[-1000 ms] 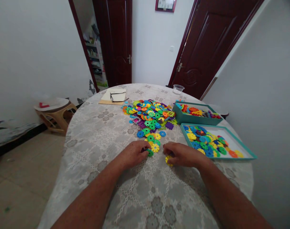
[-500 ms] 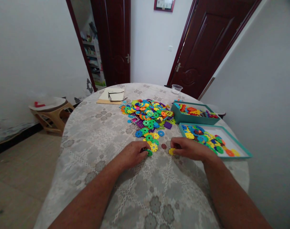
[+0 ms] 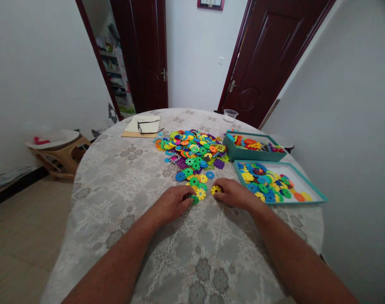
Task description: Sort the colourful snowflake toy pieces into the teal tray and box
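My left hand (image 3: 173,203) is closed at the near end of a trail of notched plastic discs, its fingertips on a green disc (image 3: 195,199). A yellow disc (image 3: 200,194) lies right beside that one. To the right, my right hand (image 3: 233,192) pinches another yellow disc (image 3: 215,190) at its edge, low over the tablecloth. The disc's centre looks dark. The trail leads back to a heaped pile of colourful discs (image 3: 194,148), with purple square pieces (image 3: 219,163) at its edge.
On the right, a teal box (image 3: 258,154) of mixed pieces stands behind a shallow teal-rimmed tray (image 3: 306,181) of discs. Black glasses (image 3: 148,127) lie on a notepad (image 3: 129,126) at back left. A clear plastic cup (image 3: 230,115) stands at the far edge.
My right hand has moved left with the yellow disc, over where a brown disc lay; the brown disc is now out of sight. My left hand stays at the green disc. The view has shifted slightly.
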A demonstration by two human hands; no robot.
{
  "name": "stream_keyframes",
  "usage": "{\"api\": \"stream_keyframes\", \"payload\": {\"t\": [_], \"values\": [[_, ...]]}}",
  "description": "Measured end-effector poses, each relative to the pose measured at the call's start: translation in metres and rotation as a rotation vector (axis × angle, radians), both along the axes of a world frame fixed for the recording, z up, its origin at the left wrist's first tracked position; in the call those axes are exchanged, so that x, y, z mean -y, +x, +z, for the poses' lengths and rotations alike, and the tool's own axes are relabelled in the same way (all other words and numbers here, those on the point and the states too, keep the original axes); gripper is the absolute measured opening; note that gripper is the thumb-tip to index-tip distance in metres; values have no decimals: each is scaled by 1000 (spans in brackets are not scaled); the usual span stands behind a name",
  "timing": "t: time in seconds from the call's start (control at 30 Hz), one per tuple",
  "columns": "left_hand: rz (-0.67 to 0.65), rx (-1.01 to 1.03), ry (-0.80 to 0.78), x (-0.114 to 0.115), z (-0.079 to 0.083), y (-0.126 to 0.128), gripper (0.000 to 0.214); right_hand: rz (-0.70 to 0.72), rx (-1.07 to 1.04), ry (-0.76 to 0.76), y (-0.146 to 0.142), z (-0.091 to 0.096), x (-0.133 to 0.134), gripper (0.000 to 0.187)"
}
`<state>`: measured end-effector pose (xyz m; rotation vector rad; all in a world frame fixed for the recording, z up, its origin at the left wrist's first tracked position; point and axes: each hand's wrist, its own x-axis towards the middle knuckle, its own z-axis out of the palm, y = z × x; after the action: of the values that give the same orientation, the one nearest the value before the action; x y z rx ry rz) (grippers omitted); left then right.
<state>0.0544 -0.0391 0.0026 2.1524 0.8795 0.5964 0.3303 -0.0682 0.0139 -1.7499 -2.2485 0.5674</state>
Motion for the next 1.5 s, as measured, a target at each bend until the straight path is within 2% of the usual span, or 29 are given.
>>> {"api": "stream_keyframes", "payload": {"t": [0.1,0.17,0.27,0.43,0.6,0.7,0.83,1.0,1.1,1.23,1.3,1.37,1.43,1.5], "values": [[4,-7,-6,1,1,1,20,-17,59,30,-2,-3,-1,18],[7,-4,1,1,1,2,19,-16,27,32,-2,-4,-1,15],[4,2,24,1,-1,4,21,-1,-101,34,-8,-6,0,10],[33,25,22,1,-4,8,20,12,-327,83,-35,-6,5,17],[72,50,-39,0,-6,9,15,-31,-516,-54,-51,-6,7,16],[97,59,-43,-3,-7,10,14,20,-566,-93,-53,-7,9,19],[149,88,-84,-3,-6,11,14,85,-513,72,-60,-5,14,26],[155,137,-131,-1,2,10,16,137,-397,258,-53,3,12,22],[213,146,-60,-2,2,7,15,-16,-302,458,-24,10,4,25],[304,61,149,-9,-10,1,15,-311,-23,743,41,15,-9,27],[298,23,288,-11,-19,-1,18,-474,150,787,74,14,-11,30],[267,-3,398,-12,-25,-1,24,-635,307,763,98,12,-10,31],[227,-52,450,-10,-28,0,28,-793,394,747,109,10,-8,35],[183,-116,459,-8,-27,2,30,-824,396,764,102,8,-9,37]]}}
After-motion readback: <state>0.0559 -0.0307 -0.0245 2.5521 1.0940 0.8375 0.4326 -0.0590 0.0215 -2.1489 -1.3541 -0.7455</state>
